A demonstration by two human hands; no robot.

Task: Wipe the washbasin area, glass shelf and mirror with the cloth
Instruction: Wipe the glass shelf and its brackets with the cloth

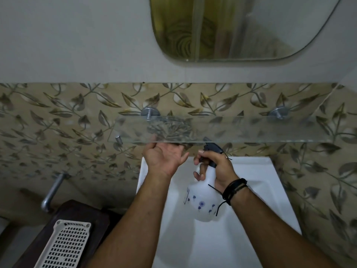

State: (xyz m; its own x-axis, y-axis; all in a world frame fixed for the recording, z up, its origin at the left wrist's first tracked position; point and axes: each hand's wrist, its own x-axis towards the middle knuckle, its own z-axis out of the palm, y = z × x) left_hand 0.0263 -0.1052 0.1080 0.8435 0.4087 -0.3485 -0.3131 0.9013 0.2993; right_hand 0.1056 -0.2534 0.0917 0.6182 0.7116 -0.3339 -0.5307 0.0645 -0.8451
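Upper wall (77, 45) plain grey; lower wall leaf-pattern tiles (58, 117). Dim light. Dark wood stand (81, 215) bottom-left w/ white perforated tray (65, 246); metal pipe (53, 190) beside it.

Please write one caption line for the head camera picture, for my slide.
Left hand reaches under the glass shelf while right hand holds a spray bottle above the washbasin.

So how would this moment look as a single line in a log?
left hand: fingers under glass shelf, contents hidden | right hand: gripping spray bottle over washbasin | mirror: untouched
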